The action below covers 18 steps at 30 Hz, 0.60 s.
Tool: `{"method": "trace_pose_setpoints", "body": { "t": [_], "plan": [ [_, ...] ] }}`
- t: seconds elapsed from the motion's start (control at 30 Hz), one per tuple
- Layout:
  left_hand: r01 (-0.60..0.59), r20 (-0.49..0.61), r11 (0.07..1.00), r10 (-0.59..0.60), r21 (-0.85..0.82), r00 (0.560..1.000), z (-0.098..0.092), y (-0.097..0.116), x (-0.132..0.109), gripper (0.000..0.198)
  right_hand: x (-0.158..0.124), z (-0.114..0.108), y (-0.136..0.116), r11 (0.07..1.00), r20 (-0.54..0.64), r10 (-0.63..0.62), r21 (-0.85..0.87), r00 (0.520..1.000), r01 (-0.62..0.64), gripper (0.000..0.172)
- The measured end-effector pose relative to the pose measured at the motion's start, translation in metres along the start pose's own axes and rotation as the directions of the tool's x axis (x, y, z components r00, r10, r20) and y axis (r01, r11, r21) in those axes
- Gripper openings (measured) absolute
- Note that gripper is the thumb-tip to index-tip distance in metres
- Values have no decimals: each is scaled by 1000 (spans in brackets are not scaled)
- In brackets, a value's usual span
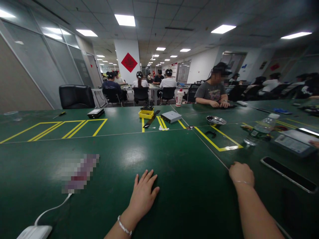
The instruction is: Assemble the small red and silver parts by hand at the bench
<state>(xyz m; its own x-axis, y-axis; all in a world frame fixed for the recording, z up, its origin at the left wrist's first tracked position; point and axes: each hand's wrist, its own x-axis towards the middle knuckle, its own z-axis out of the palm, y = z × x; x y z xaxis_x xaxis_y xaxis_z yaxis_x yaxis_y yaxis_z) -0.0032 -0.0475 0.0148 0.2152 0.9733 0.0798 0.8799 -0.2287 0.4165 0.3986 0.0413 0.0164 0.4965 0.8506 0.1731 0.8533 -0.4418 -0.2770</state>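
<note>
My left hand lies flat on the green table, palm down with the fingers spread, and it holds nothing. A beaded bracelet circles its wrist. Further right, my right hand rests on the table as a closed fist beside the seam; its fingertips are tucked under, and no object shows in it. Nearest to that hand is a black-screened phone, lying apart from it. Left of my left hand lies a blurred-out flat device, with a white cable running to a white block.
Across the table are a yellow tray, a grey box, a metal bowl and a black device. A water bottle and a grey case stand right. A person sits opposite.
</note>
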Motion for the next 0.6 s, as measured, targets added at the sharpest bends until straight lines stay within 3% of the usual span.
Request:
{"method": "trace_pose_setpoints", "body": {
  "t": [0.07,0.17,0.27,0.37,0.47,0.53,0.6],
  "plan": [
    [20,-37,999,-22,-44,999,2,0,0,44,-10,-4,-24,999,17,-34,2,999,34,38],
    [26,-87,982,-43,-188,995,5,2,0,52,-41,-9,-80,945,75,-266,216,961,245,29],
    [6,-99,931,-45,-365,994,6,7,-2,54,-89,-8,-137,740,161,-536,562,829,369,21],
    [28,-82,887,-73,-462,994,4,12,-2,49,-139,-1,-177,568,194,-667,757,719,323,15],
    [38,-73,887,-80,-461,994,1,15,-1,27,-174,6,-197,526,241,-702,809,671,260,15],
    [47,-84,890,-96,-454,992,-2,16,-1,18,-181,8,-201,519,265,-731,814,629,260,16],
    [38,-100,884,-95,-466,991,-4,18,0,16,-172,5,-198,503,280,-797,798,536,331,20]
  ]
}}
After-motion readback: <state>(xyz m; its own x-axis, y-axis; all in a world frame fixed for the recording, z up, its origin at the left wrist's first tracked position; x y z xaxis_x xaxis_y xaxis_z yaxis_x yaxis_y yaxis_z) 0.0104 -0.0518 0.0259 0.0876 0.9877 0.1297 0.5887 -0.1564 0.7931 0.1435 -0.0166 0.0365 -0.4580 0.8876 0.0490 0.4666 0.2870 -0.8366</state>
